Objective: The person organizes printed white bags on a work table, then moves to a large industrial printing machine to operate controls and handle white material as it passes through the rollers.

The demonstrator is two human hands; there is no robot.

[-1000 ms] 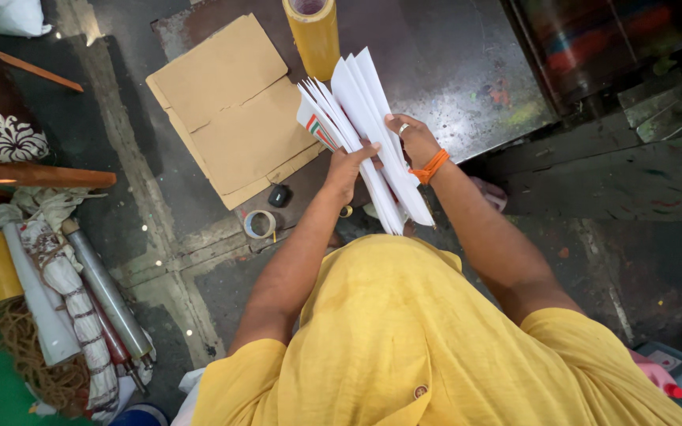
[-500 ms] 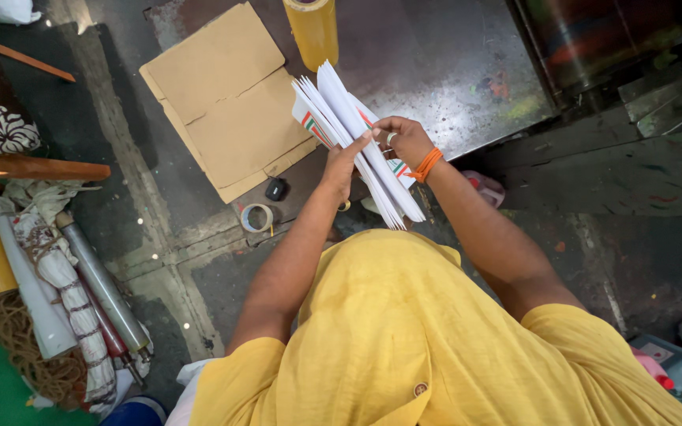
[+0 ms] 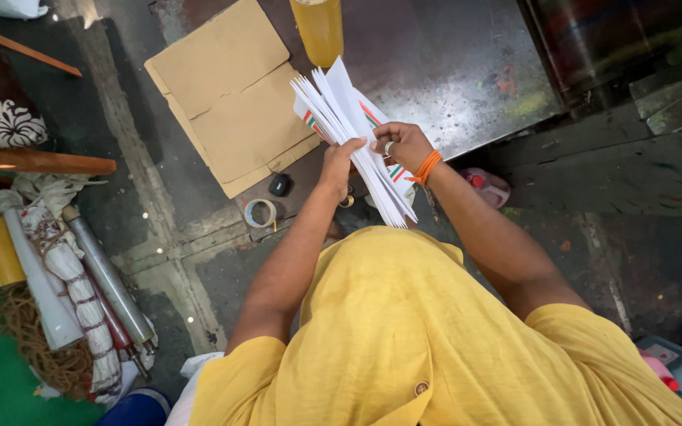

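Over a flattened cardboard sheet [image 3: 230,110] on the grey floor, I hold a fanned stack of white printed cards [image 3: 349,126] edge-up for leafing. My right hand [image 3: 404,146] clamps the stack; left hand [image 3: 339,158] fingers pinch its edge. Since a second ago, the fan has narrowed.
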